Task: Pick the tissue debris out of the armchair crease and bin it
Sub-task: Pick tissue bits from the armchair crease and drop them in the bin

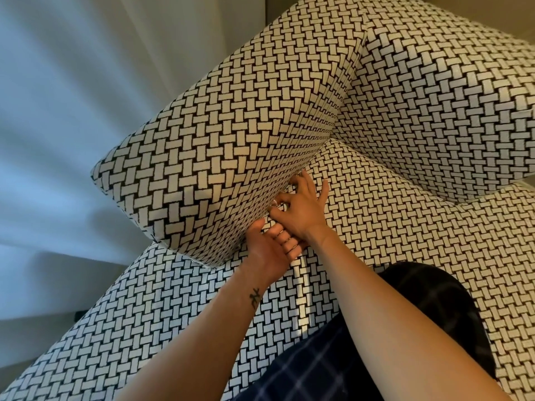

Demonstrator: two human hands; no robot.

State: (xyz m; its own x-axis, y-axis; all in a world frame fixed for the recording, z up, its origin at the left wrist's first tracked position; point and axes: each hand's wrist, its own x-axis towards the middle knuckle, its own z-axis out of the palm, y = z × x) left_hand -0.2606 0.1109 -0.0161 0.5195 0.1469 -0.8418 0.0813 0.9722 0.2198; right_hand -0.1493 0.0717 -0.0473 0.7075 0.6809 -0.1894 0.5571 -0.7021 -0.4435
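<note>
home living room, basket-weave upholstered armchair (231, 134), pale curtain (72, 111) hanging beside it

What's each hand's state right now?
Left hand: open, palm up beside the crease, nothing visible in it.
Right hand: fingers curled into the crease; whether they pinch tissue cannot be told.

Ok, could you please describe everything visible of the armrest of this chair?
The armrest is a blocky, padded form covered in fabric with a basket-weave print: cream rectangles, black lines. It rises beside the seat cushion, and its inner face meets the cushion in a crease. The right hand reaches into that crease with its fingertips against the inner face. The left hand lies palm-up just below, thumb near the armrest's lower front edge.
</note>
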